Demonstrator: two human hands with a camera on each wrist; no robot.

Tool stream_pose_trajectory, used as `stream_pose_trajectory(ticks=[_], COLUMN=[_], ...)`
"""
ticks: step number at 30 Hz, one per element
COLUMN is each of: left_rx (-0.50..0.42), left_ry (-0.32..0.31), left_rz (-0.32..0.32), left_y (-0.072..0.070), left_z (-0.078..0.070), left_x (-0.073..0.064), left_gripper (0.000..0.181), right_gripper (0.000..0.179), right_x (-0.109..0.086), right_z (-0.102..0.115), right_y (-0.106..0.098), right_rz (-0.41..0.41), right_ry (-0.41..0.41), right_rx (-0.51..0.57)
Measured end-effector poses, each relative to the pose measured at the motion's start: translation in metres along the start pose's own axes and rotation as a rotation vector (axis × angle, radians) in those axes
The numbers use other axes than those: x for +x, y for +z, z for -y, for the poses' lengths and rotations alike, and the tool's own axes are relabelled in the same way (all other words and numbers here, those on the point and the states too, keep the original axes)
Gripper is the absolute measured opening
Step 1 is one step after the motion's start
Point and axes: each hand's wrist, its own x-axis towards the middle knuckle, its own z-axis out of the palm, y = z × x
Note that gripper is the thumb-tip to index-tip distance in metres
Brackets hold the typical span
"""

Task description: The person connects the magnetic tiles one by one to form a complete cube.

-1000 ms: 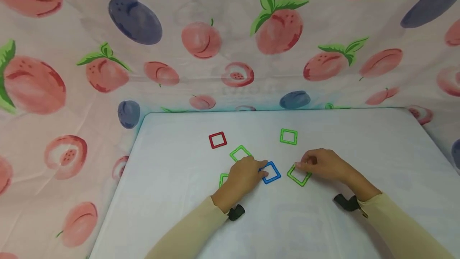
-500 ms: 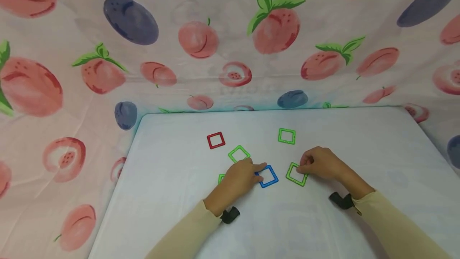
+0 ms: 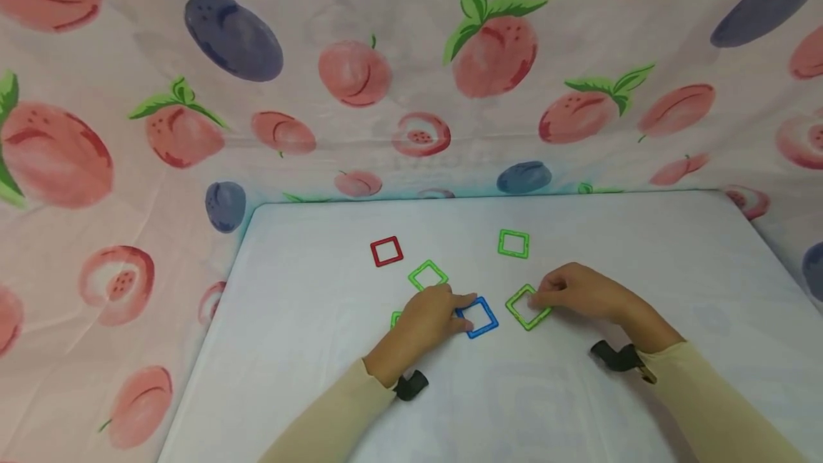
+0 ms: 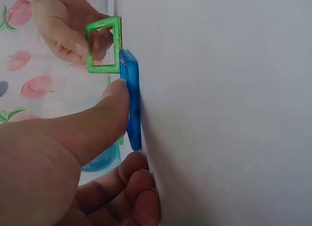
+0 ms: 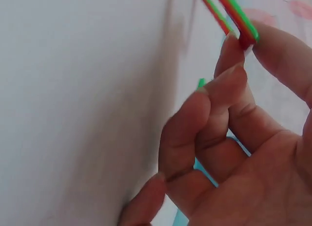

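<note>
My left hand (image 3: 424, 316) holds a blue square magnetic tile (image 3: 490, 311), an open frame, between thumb and forefinger. In the left wrist view the blue tile (image 4: 132, 102) is edge-on, close along the white tabletop. To its right, my right hand (image 3: 581, 295) pinches a green square magnetic tile (image 3: 517, 317) by its right corner. That green tile (image 4: 117, 46) is raised and tilted in the left wrist view, overlapping the blue one's end. Seen from the right wrist, the held tile (image 5: 243, 26) shows green and red along its edges, and the other fingers curl loosely below.
A red square tile (image 3: 373, 252) and a green tile (image 3: 501, 243) lie toward the back. Another green tile (image 3: 419, 269) lies just beyond the left hand, and one more (image 3: 394, 319) is mostly hidden behind it. Fruit-print cloth (image 3: 424, 134) rises behind the white table (image 3: 308, 270).
The blue tile has shifted slightly left and toward the person with the left hand. The right hand's green tile has turned and moved a little left, nearer the blue one.
</note>
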Motion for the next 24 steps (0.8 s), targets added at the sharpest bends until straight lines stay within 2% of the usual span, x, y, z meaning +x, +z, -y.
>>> stream_pose_trajectory(ticks=[8,14,24], left_rx=[-0.008,-0.026,-0.037], left_ry=[0.026,0.005,-0.004], left_rz=[0.013,-0.001,0.001], left_y=[-0.005,-0.001,-0.006], left_z=[0.000,0.000,-0.003], left_x=[-0.001,0.002,0.002], left_gripper=[0.058,0.060,0.059], right_gripper=[0.030,0.029,0.027], right_x=[0.000,0.006,0.015], right_z=[0.014,0.029,0.041], right_y=[0.001,0.009,0.021], right_rz=[0.053,0.034,0.040], right_ry=[-0.046,-0.079,-0.091], right_rx=[0.099,0.083,0.085])
